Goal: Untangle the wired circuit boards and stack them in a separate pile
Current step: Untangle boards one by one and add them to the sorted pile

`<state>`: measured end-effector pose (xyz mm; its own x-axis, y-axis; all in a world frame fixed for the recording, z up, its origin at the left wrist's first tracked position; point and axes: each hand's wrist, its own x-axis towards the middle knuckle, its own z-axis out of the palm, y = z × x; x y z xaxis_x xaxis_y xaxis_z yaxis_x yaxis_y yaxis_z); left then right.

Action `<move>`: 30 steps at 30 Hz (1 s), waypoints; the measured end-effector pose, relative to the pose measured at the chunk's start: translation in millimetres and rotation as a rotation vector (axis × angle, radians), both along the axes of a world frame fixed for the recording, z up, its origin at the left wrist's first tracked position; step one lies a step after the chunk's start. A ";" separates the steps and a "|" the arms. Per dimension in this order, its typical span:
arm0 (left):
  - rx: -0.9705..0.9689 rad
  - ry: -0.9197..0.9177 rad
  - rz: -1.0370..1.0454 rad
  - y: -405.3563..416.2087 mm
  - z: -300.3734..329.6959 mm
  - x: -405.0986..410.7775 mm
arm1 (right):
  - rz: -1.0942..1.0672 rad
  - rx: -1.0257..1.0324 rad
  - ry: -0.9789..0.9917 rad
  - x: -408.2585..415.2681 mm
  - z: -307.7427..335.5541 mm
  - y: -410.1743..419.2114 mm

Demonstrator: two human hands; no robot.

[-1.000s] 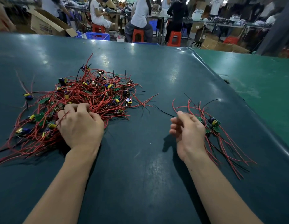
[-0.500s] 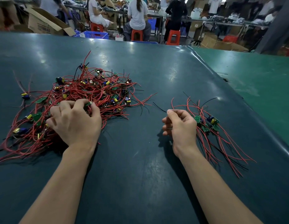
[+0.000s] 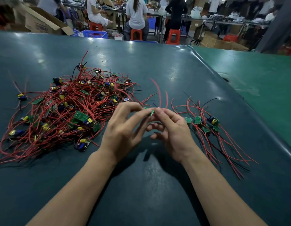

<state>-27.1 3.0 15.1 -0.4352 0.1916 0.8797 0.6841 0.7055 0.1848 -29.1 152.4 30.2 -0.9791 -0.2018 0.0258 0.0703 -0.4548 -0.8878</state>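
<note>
A tangled heap of small green circuit boards with red and black wires [image 3: 68,110] lies on the left of the dark table [image 3: 141,185]. A smaller sorted pile of wired boards [image 3: 206,126] lies to the right. Between the two piles my left hand [image 3: 123,129] and my right hand [image 3: 170,129] meet above the table. Both pinch one small green circuit board [image 3: 151,112] at their fingertips. Its red wires [image 3: 159,95] arc up and away behind the hands.
The table's raised right edge [image 3: 239,98] borders a lighter green surface [image 3: 263,79]. Beyond the far edge are people seated on red stools [image 3: 135,33], a cardboard box [image 3: 42,23] and a blue crate [image 3: 94,33].
My left hand has left the tangled heap with a board and moved right. My right hand has come left from the sorted pile to meet it and now pinches that same board.
</note>
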 end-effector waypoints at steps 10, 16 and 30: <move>0.671 -0.583 -0.238 12.5 1.1 1.6 | -0.268 0.281 0.271 -2.6 -8.2 3.8; 1.267 -0.952 -0.522 10.1 2.8 -7.6 | -0.208 0.265 0.282 -2.9 -12.0 -0.3; 0.848 -1.216 -0.593 7.7 5.7 1.6 | 0.001 0.267 -0.006 -5.4 -13.8 8.3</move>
